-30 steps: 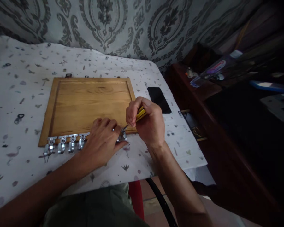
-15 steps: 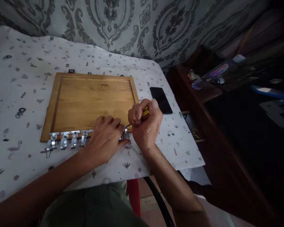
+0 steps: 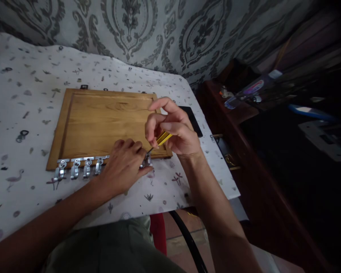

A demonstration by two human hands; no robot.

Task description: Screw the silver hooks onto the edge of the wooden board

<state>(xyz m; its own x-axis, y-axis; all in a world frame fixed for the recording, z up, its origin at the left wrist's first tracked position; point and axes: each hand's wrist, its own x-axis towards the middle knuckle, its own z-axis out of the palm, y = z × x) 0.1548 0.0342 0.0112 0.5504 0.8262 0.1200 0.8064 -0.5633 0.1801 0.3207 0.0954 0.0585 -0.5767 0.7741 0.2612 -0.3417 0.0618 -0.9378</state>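
A framed wooden board [image 3: 108, 121] lies on the patterned cloth, with a metal rail of several silver hooks [image 3: 88, 167] along its near edge. My left hand [image 3: 123, 163] rests over the right part of the rail, its fingers bent on the board's edge and its thumb beside the rightmost hook [image 3: 148, 161]. In my right hand [image 3: 174, 129] is a yellow and black screwdriver [image 3: 163, 138], held loosely with some fingers raised. The screwdriver's shaft slants down to the rail's right end, close to my left fingertips.
A black phone [image 3: 193, 119] lies right of the board, partly behind my right hand. The cloth-covered table [image 3: 25, 113] ends at a patterned curtain [image 3: 130, 30]. On dark furniture at the right are a plastic bottle [image 3: 252, 89] and a blue-handled object [image 3: 309, 111].
My right hand has loosened from a tight fist round the screwdriver and its fingers have spread, showing more of the handle. My left hand stays on the rail. The view has shifted slightly.
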